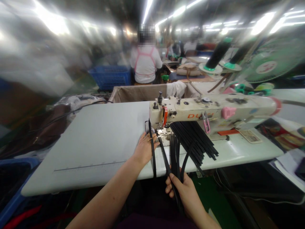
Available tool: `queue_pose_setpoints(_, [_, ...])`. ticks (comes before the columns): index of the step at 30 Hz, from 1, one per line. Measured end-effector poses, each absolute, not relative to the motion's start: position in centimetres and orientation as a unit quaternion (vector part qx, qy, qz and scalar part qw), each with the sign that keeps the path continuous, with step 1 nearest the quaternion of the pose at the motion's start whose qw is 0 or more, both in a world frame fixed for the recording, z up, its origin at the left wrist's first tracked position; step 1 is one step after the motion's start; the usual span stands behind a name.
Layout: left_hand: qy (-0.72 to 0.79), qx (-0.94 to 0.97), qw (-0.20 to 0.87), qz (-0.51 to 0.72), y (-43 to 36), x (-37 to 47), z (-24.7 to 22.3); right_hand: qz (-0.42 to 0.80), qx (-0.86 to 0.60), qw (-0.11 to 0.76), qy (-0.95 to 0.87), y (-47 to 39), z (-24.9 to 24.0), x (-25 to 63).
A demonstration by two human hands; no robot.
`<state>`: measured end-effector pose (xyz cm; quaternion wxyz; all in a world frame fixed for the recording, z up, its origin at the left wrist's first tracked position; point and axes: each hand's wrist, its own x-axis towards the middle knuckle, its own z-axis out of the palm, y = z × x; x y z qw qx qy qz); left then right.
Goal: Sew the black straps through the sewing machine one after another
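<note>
My left hand lies on the sewing machine bed, its fingers stretched flat beside the presser foot and needle plate. A narrow black strap crosses over those fingers and hangs past the table's front edge. Below that edge, my right hand is closed around several black straps, which run up toward the needle plate. One of them bows out to the right in a loop. Under the arm of the sewing machine, a fanned stack of black straps rests on the table.
Pink-handled thread snips are on the machine's front. Black thread cones and a green fan stand behind it. A beige cloth-lined bin adjoins the white table. Beyond sits a person near a blue crate.
</note>
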<state>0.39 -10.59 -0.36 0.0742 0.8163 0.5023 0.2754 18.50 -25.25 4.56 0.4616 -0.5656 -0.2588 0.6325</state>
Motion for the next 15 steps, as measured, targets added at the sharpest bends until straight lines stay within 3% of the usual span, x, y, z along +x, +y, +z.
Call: queue_pose_setpoints(15, [0.510, 0.802, 0.119, 0.288, -9.97, 0.06, -0.82, 0.627, -0.568, 0.457, -0.275, -25.25, 4.51, 18.41])
